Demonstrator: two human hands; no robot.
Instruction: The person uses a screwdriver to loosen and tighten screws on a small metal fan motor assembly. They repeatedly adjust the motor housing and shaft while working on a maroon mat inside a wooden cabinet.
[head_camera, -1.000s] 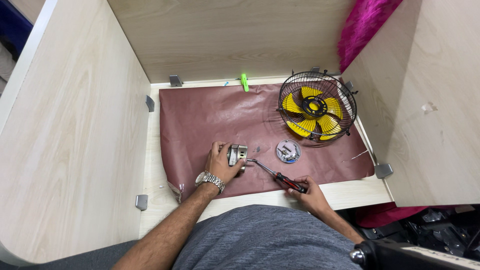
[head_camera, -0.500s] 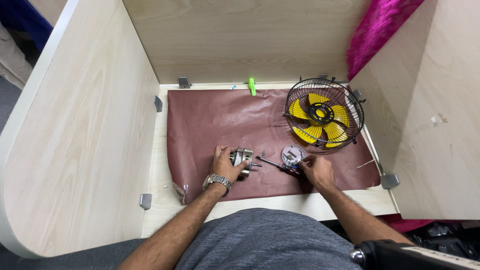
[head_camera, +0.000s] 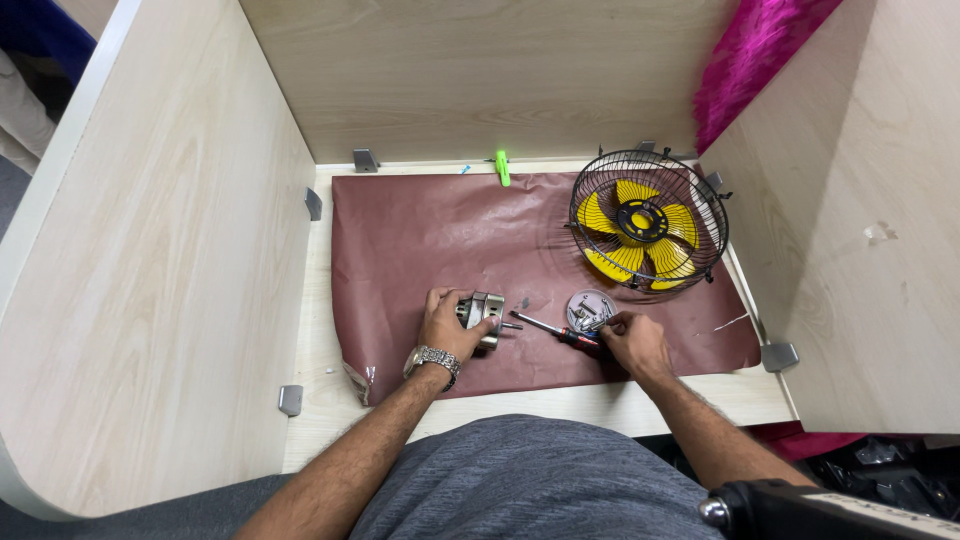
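My left hand (head_camera: 448, 322) grips a small metal fan motor (head_camera: 484, 311) that rests on the brown mat (head_camera: 420, 230), its shaft pointing right. My right hand (head_camera: 630, 341) sits just right of it, fingertips at a round silver lid (head_camera: 588, 308) holding small screws. A screwdriver (head_camera: 553, 330) with a red and black handle lies under that hand, its tip toward the motor shaft. Whether the hand still grips the handle cannot be told.
A yellow-bladed fan in a black wire cage (head_camera: 645, 221) stands at the back right of the mat. A green clip (head_camera: 502, 168) lies at the mat's far edge. Light wooden walls enclose the desk on three sides, with a pink furry item (head_camera: 750, 60) at the upper right.
My right hand has moved from the near desk edge up to the silver lid, bringing the screwdriver along. The left hand has stayed on the motor.
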